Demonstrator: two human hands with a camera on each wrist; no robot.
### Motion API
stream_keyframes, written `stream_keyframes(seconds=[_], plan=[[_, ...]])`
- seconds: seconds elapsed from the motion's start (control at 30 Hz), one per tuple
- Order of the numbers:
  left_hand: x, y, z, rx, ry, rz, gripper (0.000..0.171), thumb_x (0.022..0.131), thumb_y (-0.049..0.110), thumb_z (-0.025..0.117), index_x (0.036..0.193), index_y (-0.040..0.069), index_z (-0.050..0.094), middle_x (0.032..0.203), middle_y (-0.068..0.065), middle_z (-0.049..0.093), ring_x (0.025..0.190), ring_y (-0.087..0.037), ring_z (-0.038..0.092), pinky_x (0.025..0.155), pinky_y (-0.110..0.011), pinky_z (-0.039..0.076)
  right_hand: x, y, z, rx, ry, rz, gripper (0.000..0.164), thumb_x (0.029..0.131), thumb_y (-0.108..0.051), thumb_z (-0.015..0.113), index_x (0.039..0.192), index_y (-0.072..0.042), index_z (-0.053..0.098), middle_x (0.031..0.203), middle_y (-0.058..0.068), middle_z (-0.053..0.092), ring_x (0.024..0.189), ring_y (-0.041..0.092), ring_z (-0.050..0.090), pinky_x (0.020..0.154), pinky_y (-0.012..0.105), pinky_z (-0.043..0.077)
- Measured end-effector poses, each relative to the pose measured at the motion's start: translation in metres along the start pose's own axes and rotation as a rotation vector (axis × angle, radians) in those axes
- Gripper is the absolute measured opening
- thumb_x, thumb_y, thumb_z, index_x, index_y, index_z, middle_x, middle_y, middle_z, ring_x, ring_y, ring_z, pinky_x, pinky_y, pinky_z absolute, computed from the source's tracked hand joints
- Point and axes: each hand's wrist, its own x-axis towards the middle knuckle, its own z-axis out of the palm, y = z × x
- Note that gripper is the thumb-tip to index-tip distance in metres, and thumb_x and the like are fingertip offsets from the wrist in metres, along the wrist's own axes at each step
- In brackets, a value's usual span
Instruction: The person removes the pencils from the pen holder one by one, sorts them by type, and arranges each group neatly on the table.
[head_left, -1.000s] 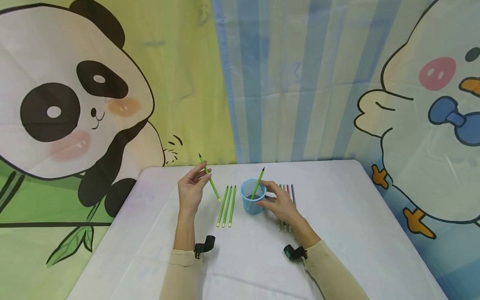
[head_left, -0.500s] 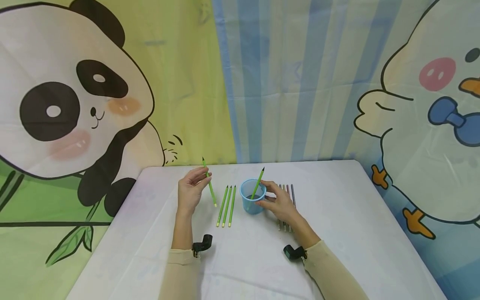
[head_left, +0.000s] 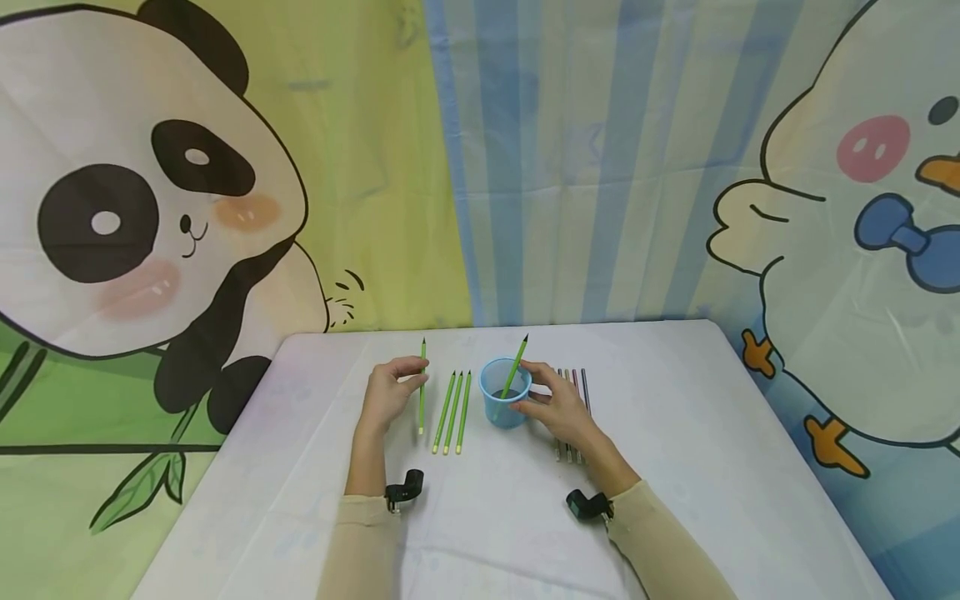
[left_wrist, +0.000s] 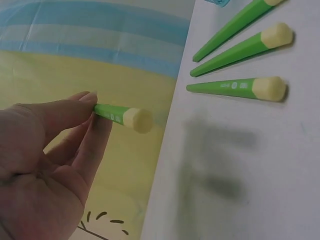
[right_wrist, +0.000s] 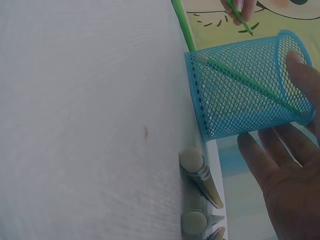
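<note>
In the head view my left hand point(head_left: 385, 396) pinches a green pencil point(head_left: 422, 408) between thumb and fingers, tip up, off the tabletop. Its pale eraser end point(left_wrist: 137, 121) points toward the left wrist camera. Three matching green pencils point(head_left: 453, 412) lie side by side on the table, just right of that hand. My right hand point(head_left: 562, 408) holds a blue mesh pencil cup point(right_wrist: 235, 95) by its right side, thumb at the rim. The cup stands upright on the table. One green pencil point(head_left: 517, 363) leans inside it, black tip above the rim.
Several pencils point(head_left: 587, 392) in darker colours lie in a row right of the cup, partly covered by the right hand and wrist. A white cloth covers the table point(head_left: 480, 533). Behind its far edge hangs a printed curtain point(head_left: 555, 167).
My left hand has turned and lowered the pencil from a slant to nearly upright, its eraser end now closer to me. The right hand and cup have stayed in place.
</note>
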Motion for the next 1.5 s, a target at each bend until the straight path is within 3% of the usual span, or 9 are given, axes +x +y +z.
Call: stream_keyframes(seconds=[0.47, 0.93, 1.33, 1.5], plan=[[0.0, -0.011, 0.009, 0.112, -0.078, -0.079, 0.024, 0.094, 0.005, 0.076, 0.118, 0.003, 0.077, 0.12, -0.018, 0.076, 0.114, -0.03, 0.069, 0.092, -0.042, 0.059, -0.001, -0.001, 0.0, 0.003, 0.0, 0.006, 0.071, 0.088, -0.002, 0.082, 0.15, 0.001, 0.047, 0.149, 0.031, 0.05, 0.14, 0.051, 0.048, 0.113, 0.064, 0.044], [0.002, -0.016, 0.017, 0.108, -0.098, -0.145, 0.022, 0.093, 0.006, 0.077, 0.114, 0.006, 0.08, 0.115, -0.014, 0.077, 0.103, -0.024, 0.07, 0.082, -0.031, 0.057, -0.001, -0.001, 0.0, 0.007, 0.006, 0.012, 0.07, 0.088, -0.001, 0.082, 0.15, 0.0, 0.048, 0.147, 0.028, 0.053, 0.139, 0.052, 0.047, 0.113, 0.064, 0.043], [0.003, -0.023, 0.023, 0.157, -0.083, -0.147, 0.02, 0.092, 0.007, 0.079, 0.112, 0.007, 0.081, 0.096, -0.01, 0.074, 0.083, -0.019, 0.064, 0.067, -0.027, 0.052, -0.001, -0.001, 0.0, 0.015, 0.004, 0.016, 0.072, 0.088, -0.001, 0.082, 0.151, 0.0, 0.048, 0.148, 0.027, 0.052, 0.14, 0.053, 0.046, 0.114, 0.063, 0.044], [0.002, -0.022, 0.025, 0.174, -0.097, -0.152, 0.021, 0.092, 0.008, 0.078, 0.113, 0.007, 0.08, 0.098, -0.009, 0.074, 0.084, -0.019, 0.064, 0.068, -0.027, 0.053, 0.0, 0.0, 0.0, 0.008, 0.008, 0.016, 0.071, 0.088, -0.002, 0.082, 0.15, 0.0, 0.048, 0.147, 0.027, 0.053, 0.14, 0.052, 0.047, 0.113, 0.063, 0.044]])
